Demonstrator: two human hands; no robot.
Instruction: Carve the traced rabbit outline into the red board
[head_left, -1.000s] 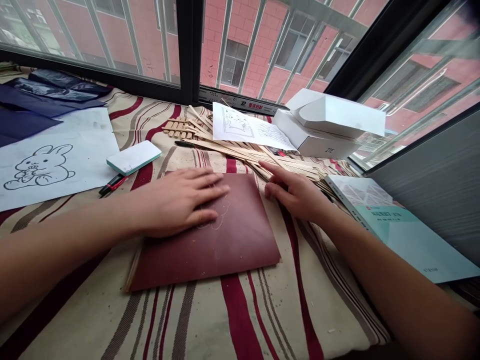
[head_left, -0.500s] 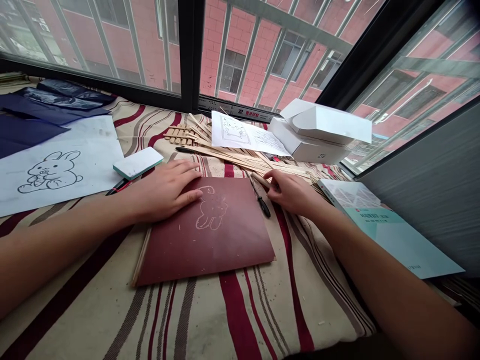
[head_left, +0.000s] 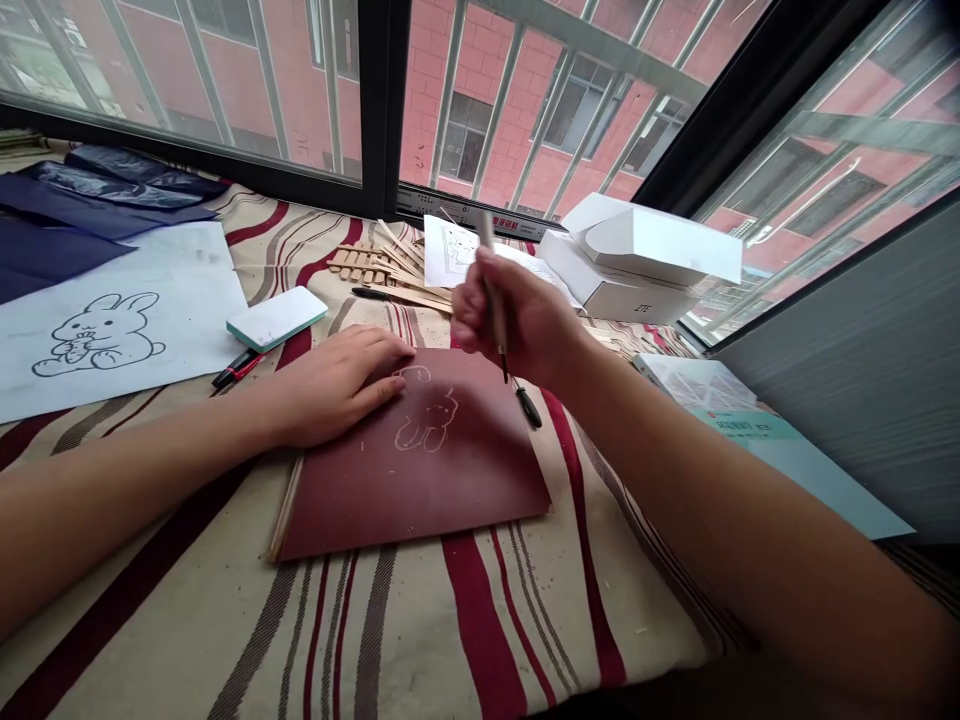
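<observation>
**Q:** What does the right hand (head_left: 514,320) hold?

**A:** A slender pale wooden stick (head_left: 493,290), gripped upright by the curled fingers and thumb. Its dark tip points down above the far right corner of the dark red board (head_left: 375,500).

**Q:** State the left hand (head_left: 334,385).

**A:** It lies flat on the left part of the board and holds nothing. The fingers are extended and close together, with the fingertips just beside a scratched rabbit outline (head_left: 424,415).

**Q:** Identify the surrounding items.

**A:** A black-handled tool (head_left: 529,407) lies at the board's right edge on the striped cloth (head_left: 420,640). Far of the board are a bundle of wooden strips (head_left: 397,280) and a white ZTE box (head_left: 619,295). To the left, a rabbit drawing on white paper (head_left: 97,335) lies beside a white-and-green block (head_left: 276,318). To the right is a teal book (head_left: 750,430).
</observation>
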